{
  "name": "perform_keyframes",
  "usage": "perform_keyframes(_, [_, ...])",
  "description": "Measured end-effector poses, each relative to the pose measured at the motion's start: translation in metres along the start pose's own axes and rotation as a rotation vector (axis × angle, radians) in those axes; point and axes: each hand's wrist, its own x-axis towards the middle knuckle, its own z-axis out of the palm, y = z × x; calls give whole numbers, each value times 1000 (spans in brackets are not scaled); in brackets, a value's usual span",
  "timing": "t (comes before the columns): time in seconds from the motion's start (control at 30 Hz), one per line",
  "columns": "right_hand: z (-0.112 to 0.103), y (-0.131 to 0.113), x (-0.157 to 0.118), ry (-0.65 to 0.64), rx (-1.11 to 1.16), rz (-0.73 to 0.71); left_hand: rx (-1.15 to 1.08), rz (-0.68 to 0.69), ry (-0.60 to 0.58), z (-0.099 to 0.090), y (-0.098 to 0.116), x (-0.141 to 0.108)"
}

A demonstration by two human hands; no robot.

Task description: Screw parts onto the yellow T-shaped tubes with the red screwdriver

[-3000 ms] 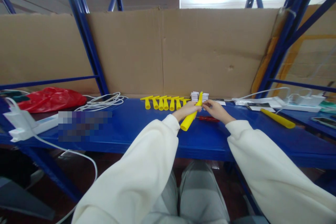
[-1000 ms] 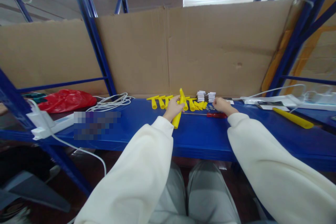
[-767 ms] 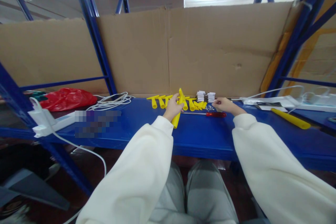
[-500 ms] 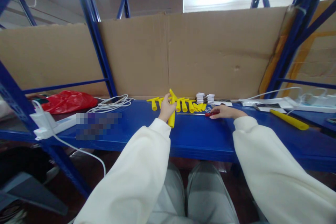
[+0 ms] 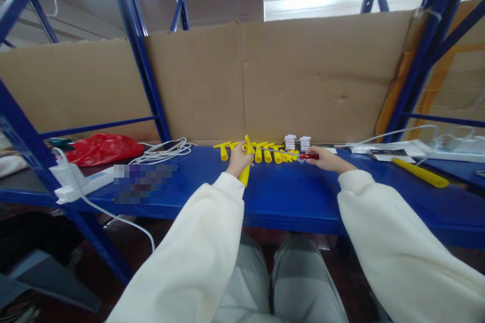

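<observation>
My left hand [image 5: 239,158] is closed around a yellow T-shaped plastic piece [image 5: 245,175], whose thick round end points toward me. In my right hand [image 5: 322,157] is a screwdriver with a red handle [image 5: 311,156]. Its long thin shaft [image 5: 286,153] points left toward the yellow piece; whether the tip touches it I cannot tell. Behind my hands stands a row of several similar yellow pieces [image 5: 268,156]. Small yellow parts [image 5: 291,156] and tiny screw-like bits [image 5: 301,160] lie close to the right hand.
Stacked white-and-black items [image 5: 297,142] stand against the cardboard wall [image 5: 303,81]. A yellow tube [image 5: 420,172] lies at right on the blue bench [image 5: 288,197]. At left are a power strip [image 5: 94,180], coiled white cable [image 5: 166,151] and a red bag [image 5: 108,149].
My right hand has lifted the screwdriver off the bench, its shaft now raised toward the yellow piece. The left hand still holds that piece, turned slightly.
</observation>
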Motion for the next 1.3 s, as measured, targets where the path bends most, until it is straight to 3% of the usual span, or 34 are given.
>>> perform_keyframes(0.2, [0,0,0,82,23,-14,-45,-61,-75,0,12,-8])
perform_keyframes(0.53, [0,3,0,76,-19,18,110,-48,-224,6,4,-14])
perform_keyframes(1.3, [-4,-1,-9,90,-53,25,81,-70,-206,11,1,-20])
